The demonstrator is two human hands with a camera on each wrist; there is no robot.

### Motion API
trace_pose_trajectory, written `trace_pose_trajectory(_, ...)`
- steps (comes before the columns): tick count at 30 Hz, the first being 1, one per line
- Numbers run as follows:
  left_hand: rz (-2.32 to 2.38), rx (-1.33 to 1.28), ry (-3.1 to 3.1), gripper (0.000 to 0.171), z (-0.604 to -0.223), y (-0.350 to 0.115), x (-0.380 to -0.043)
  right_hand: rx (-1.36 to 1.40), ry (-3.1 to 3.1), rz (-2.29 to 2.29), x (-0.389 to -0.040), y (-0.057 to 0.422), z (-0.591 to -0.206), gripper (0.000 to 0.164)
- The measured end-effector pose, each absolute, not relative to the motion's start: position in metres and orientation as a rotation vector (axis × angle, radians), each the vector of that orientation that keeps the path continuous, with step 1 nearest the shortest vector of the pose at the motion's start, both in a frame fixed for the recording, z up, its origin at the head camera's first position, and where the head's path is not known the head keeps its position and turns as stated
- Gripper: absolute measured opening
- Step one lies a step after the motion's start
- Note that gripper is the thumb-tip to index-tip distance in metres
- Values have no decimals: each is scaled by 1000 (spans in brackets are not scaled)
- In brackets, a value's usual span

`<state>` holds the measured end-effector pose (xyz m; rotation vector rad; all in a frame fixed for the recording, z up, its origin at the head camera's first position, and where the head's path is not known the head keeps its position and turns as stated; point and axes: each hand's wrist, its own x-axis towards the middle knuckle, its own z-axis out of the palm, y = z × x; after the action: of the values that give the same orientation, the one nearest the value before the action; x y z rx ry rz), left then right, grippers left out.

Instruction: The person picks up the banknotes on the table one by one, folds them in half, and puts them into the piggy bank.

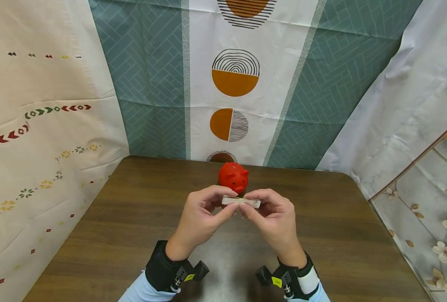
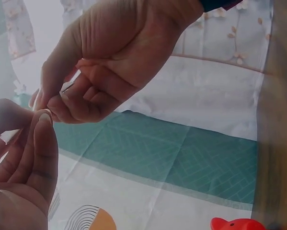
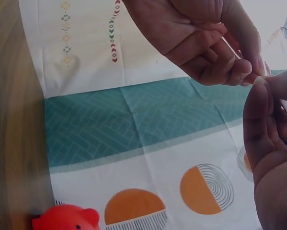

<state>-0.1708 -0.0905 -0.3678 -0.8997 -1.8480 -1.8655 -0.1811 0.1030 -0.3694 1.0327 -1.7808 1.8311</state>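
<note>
Both hands are raised over the wooden table, fingertips meeting around a narrow pale folded strip [image 1: 253, 203] that looks like paper with small print. My left hand [image 1: 202, 214] pinches its left part between thumb and fingers. From the other side, my right hand [image 1: 275, 218] pinches the right part, the two thumbs nearly touching at the middle. Just beyond the fingertips is a red piggy bank [image 1: 233, 175] with a slot on top, facing me. In both wrist views the fingers hide most of the strip, and only the pig's upper part shows at the bottom edge.
The brown wooden table [image 1: 152, 201] spreads out around the hands. A green and white patterned cloth [image 1: 152, 84] hangs behind its far edge. Cream cloth [image 1: 38, 167] hangs on the left, and a flowered white cloth [image 1: 416, 167] on the right.
</note>
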Motion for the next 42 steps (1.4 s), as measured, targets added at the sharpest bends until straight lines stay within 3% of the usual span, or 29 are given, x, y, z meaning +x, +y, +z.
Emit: trace_pose_trajectory(42, -1806, -850, -1856, 19, -364, -102, -172, 996, -1790, 1914, -185, 121, -367, 29)
